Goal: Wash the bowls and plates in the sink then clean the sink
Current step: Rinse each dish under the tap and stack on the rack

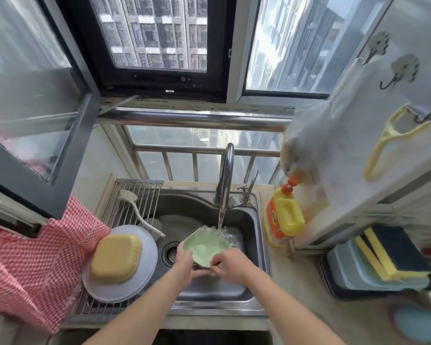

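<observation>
My left hand (184, 263) and right hand (230, 263) both pinch the near rim of the green bowl (205, 246), held over the steel sink (255, 257), opening tilted toward me. Faucet (225, 180) stream hits its 1 o'clock rim. At 9 o'clock, drying rack (137, 192) under a window.

A home kitchen: steel sink (256, 227), faucet (226, 175), dish rack (137, 192).
</observation>
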`<move>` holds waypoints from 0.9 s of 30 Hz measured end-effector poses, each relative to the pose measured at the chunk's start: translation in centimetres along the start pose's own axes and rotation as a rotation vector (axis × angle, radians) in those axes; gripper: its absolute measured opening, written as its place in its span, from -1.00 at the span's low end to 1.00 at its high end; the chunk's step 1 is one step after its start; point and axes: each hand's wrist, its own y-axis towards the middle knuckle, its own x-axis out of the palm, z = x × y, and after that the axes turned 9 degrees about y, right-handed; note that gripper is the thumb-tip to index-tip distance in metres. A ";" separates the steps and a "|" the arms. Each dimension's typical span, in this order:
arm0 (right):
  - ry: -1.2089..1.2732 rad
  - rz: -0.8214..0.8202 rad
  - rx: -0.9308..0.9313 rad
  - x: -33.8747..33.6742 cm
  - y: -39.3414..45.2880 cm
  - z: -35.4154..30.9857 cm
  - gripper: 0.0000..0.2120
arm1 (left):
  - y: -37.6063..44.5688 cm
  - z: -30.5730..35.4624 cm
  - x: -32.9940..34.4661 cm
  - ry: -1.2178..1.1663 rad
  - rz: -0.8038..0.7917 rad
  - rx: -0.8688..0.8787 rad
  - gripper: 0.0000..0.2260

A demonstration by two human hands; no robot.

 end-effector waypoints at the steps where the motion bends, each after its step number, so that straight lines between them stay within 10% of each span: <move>1: -0.054 0.049 -0.027 -0.3 -0.3 0.3 -0.74 | 0.1 0.0 0.2 0.012 -0.009 -0.011 -0.75; 9: 0.035 0.224 -0.135 -0.1 -0.6 2.0 -0.85 | 1.1 0.7 2.1 0.109 -0.062 -0.124 -0.79; 16: -0.195 0.092 -0.085 -0.4 1.1 1.7 -0.75 | 4.4 -3.0 1.8 1.077 -0.007 0.378 -0.49; 24: -0.065 0.144 -0.015 3.5 2.4 1.8 -0.66 | 3.9 -4.0 0.5 1.002 -0.188 0.409 -0.77; 27: 0.146 0.299 0.011 4.9 2.0 1.5 -0.21 | 4.6 -4.5 -0.3 0.973 -0.076 0.422 -0.69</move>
